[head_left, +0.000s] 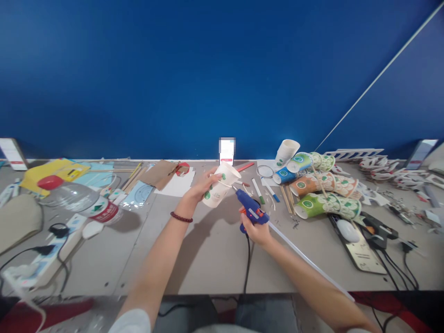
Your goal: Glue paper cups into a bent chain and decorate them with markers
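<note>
My left hand (204, 184) is closed around white paper cups (219, 190) with green prints, held tilted above the table; they look like two cups set one in the other. In my right hand (255, 227) is a blue hot glue gun (250, 207), gripped by its handle. Its nozzle points up and left and is close to the cup's side; whether it touches I cannot tell. A long clear glue stick (305, 256) sticks out of the gun's back, and a black cord hangs from the handle.
Curved stacks of printed cups (324, 185) and a stack of white cups (287, 151) stand right. A second glue gun (378, 231) lies near a phone (367, 254). At left are a plastic bottle (81, 201) and a power strip (57, 252). A lit phone (227, 150) leans on the blue wall.
</note>
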The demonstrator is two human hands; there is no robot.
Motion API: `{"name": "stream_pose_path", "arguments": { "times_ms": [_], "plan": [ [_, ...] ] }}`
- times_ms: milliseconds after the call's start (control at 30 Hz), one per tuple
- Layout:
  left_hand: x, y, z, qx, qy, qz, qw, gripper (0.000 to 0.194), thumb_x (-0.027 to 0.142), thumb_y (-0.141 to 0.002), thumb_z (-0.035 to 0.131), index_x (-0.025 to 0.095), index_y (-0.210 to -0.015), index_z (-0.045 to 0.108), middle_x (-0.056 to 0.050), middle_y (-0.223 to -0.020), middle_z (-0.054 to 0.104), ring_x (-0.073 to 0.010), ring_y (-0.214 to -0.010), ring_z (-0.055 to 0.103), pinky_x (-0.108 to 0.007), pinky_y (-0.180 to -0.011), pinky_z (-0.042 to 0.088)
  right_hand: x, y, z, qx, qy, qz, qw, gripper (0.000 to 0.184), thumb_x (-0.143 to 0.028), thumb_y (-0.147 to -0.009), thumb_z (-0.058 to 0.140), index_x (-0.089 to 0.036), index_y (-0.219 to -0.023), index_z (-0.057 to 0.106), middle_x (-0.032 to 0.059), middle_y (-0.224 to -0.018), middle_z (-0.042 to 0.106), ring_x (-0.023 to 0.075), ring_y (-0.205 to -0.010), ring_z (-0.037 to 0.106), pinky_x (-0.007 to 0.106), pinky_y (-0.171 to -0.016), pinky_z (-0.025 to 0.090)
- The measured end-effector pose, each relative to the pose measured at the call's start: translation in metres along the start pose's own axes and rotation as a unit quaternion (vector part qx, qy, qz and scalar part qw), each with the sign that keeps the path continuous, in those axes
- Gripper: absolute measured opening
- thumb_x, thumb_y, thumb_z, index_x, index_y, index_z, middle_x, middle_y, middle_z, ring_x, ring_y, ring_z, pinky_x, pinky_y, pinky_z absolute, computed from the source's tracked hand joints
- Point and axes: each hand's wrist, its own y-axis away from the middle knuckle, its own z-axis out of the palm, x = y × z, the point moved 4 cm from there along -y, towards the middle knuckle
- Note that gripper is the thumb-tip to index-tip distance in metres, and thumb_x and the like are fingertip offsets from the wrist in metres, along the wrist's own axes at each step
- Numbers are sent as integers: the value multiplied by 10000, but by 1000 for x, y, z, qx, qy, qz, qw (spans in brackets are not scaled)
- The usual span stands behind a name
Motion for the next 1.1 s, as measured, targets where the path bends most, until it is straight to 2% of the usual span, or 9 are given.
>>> {"name": "stream_pose_path", "arguments": {
  "times_ms": [200, 467, 767, 967, 1100],
  "plan": [
    [-1, 0, 0, 29, 10, -11, 999, 533, 463, -701, 652, 167, -1139, 581, -59, -880, 674, -141, -671, 613, -245, -615, 476, 0, -2, -1, -5, -43, -21, 999, 224, -395, -764, 604, -172, -781, 607, -18, -513, 529, 114, -416, 490, 254, -427, 447],
    [0, 0, 1, 37, 13, -16, 999, 545, 467, -689, 652, 169, -1139, 573, -43, -866, 667, -125, -652, 591, -243, -622, 481, 7, -2, 0, -27, -88, -19, 996, 238, -418, -802, 576, -180, -811, 584, -37, -514, 505, 102, -401, 464, 244, -409, 420],
    [1, 1, 1, 53, 3, -16, 998, 499, 457, -699, 643, 172, -1103, 580, -29, -810, 656, -119, -621, 586, -238, -603, 475, 6, -2, -1, -40, -77, 10, 996, 270, -454, -798, 569, -185, -812, 579, -34, -522, 496, 113, -428, 470, 258, -434, 423],
    [-2, -1, -15, 114, -2, -12, 993, 460, 453, -715, 624, 180, -1083, 580, -18, -775, 649, -113, -624, 600, -207, -555, 457, 4, -1, 2, -50, -88, 43, 994, 272, -449, -744, 620, -186, -803, 580, -36, -516, 505, 111, -435, 463, 256, -442, 415],
    [0, -2, -26, 123, -3, 3, 992, 408, 445, -729, 612, 192, -1047, 575, -1, -734, 629, -104, -568, 578, -194, -504, 430, 5, -3, 3, -46, -138, 61, 987, 242, -416, -754, 605, -187, -814, 556, -39, -508, 520, 120, -461, 495, 254, -467, 414]
  ]
}}
